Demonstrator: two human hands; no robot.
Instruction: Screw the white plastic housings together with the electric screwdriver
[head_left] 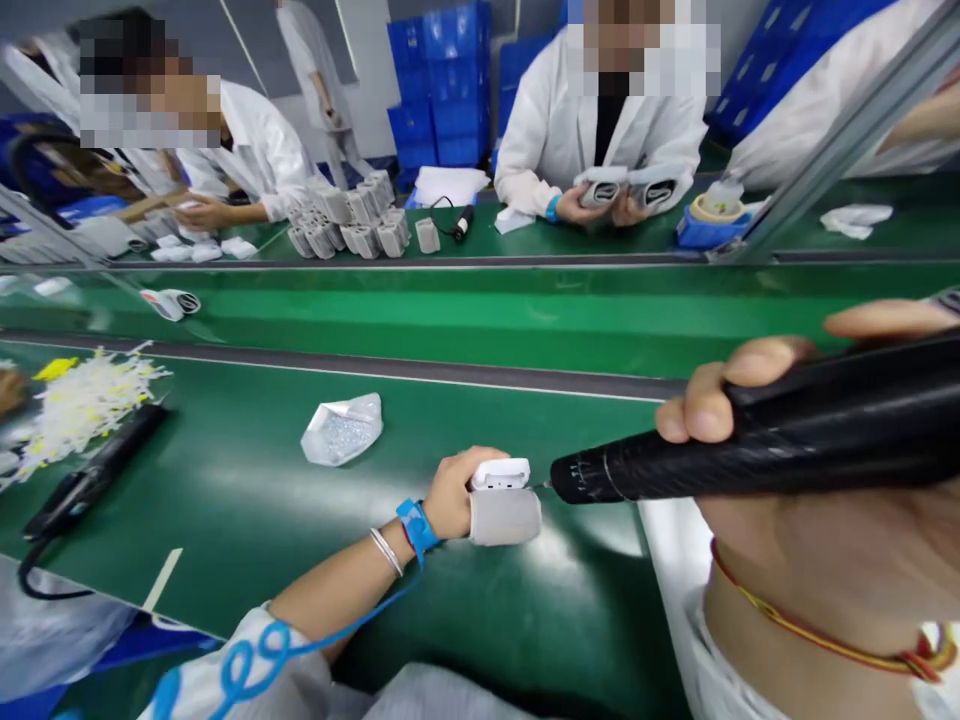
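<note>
My left hand (450, 495) is closed around a small white device with a grey cuff-like part (506, 517), held just above the green bench. A blue wrist strap (417, 526) with a coiled cord circles that wrist. Wrapped in my right hand (787, 470) is a black electric screwdriver (660, 470), lying nearly level and pointing left. Its thin bit reaches the right side of the device; whether it touches cannot be made out. A crumpled clear plastic bag of tiny screws (342, 430) lies beyond my left hand.
On the left, a second black electric screwdriver (97, 470) lies beside a heap of white and yellow small pieces (94, 405). A green conveyor belt (450, 310) crosses ahead, carrying a white device (171, 303). Co-workers sit opposite, near stacked grey-white devices (349, 220). A metal post (832, 140) slants at right.
</note>
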